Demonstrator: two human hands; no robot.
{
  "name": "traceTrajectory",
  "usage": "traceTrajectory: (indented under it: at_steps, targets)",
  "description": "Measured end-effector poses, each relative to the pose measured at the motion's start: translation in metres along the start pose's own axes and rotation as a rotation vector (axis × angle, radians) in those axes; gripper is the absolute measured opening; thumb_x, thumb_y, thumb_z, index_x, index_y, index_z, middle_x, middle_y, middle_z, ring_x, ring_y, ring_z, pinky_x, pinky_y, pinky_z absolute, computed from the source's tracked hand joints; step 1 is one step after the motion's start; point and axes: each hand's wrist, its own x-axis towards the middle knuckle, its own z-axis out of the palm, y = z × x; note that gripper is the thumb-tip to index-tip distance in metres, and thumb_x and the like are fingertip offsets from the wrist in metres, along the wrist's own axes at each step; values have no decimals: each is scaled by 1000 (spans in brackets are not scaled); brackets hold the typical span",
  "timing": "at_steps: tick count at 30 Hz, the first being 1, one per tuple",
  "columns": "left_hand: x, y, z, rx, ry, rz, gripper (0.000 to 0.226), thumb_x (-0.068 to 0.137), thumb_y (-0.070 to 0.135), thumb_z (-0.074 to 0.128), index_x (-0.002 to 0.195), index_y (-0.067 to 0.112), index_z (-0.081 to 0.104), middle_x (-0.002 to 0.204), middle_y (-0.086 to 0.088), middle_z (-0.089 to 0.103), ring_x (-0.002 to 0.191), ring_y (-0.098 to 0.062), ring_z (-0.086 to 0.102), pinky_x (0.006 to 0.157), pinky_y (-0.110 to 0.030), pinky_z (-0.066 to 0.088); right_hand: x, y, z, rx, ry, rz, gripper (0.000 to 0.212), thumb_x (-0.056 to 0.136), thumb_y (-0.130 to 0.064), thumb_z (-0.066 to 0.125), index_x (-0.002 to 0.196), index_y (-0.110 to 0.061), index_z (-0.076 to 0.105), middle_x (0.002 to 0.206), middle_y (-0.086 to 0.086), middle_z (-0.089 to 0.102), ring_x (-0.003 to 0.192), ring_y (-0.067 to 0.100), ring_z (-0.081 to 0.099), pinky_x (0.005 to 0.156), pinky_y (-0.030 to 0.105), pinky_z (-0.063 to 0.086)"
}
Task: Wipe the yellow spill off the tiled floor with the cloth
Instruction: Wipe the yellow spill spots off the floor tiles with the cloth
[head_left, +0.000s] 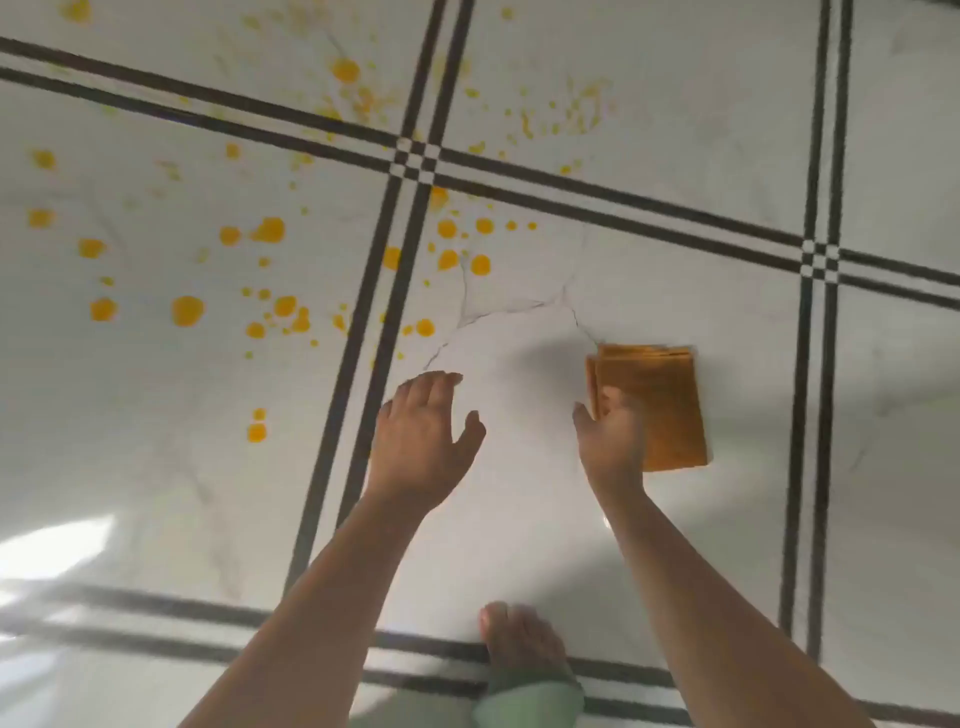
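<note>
A folded orange cloth (660, 405) lies flat on the white tiled floor (519, 519), right of centre. My right hand (613, 441) reaches over the cloth's near left edge, fingers apart; whether it touches the cloth I cannot tell. My left hand (423, 441) hovers open above the bare tile, holding nothing. The yellow spill (270, 231) is scattered as many drops and blots over the tiles to the left and far side, with fainter smears (582, 109) on the far tile.
Dark double grout lines (395, 249) cross the floor between tiles. Thin cracks (519, 306) run through the tile ahead of my hands. My bare foot (519, 639) and green trouser hem (530, 701) stand at the near edge.
</note>
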Motion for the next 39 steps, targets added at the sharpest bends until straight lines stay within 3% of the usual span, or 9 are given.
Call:
traceTrajectory:
  at_steps: [7,11,15,19,25,29,32,35,39]
  targets:
    - [54,-42,49,84,29,141,53,82,40,36,116,8,59,119,-13,62,113,-33,55,91,-45,45,49,32,38,8,377,54,15,86,-7,53,89,6,60,88,25,58,87,35,52,77,31,32]
    - [59,-45,41,64,54,136,51,83,40,38,118,8,58,121,-12,60,113,-33,55,92,-47,43,45,16,33,132,357,17,13,79,-15,49,71,-6,50,73,16,50,70,21,37,62,22,20]
    - [59,-48,29,58,82,99,53,82,41,36,118,8,58,122,-12,59,114,-32,54,93,-46,42,33,-22,32,243,296,-70,21,78,-17,53,63,-19,38,66,6,40,66,22,38,65,29,29]
    - [60,-58,22,35,134,54,52,82,40,37,117,8,58,122,-12,60,113,-33,55,92,-45,43,31,-72,45,254,207,-149,11,78,-17,59,71,-10,55,67,11,51,67,29,50,64,29,35]
    - [41,-97,24,35,278,-111,49,83,38,40,115,7,59,121,-14,60,112,-33,56,91,-42,44,-4,-98,99,79,-144,-387,33,85,-32,64,107,-7,64,106,14,61,103,29,54,89,36,42]
    - [17,-130,34,65,368,-266,56,86,39,35,128,7,50,138,-14,48,132,-32,39,106,-45,28,10,-86,128,-380,-196,-305,69,89,-62,35,148,-32,14,158,10,1,143,36,-4,112,53,4]
    - [5,-154,41,82,386,-365,62,88,42,27,142,10,33,151,-10,28,142,-23,15,112,-41,11,28,-107,160,-545,-139,-561,69,86,-68,21,147,-39,9,158,11,-1,142,40,-7,111,58,-1]
    - [-3,-169,45,77,405,-433,63,90,43,21,146,13,22,155,-4,15,142,-14,3,113,-38,4,7,-126,187,-603,-232,-872,66,84,-67,32,144,-44,19,158,8,10,143,39,3,111,57,3]
    - [-16,-188,37,43,425,-530,64,90,45,15,148,17,16,154,2,6,141,-9,-3,114,-37,-1,-32,-63,158,-728,-383,-1302,66,79,-70,34,141,-48,23,155,2,24,142,32,15,108,56,16]
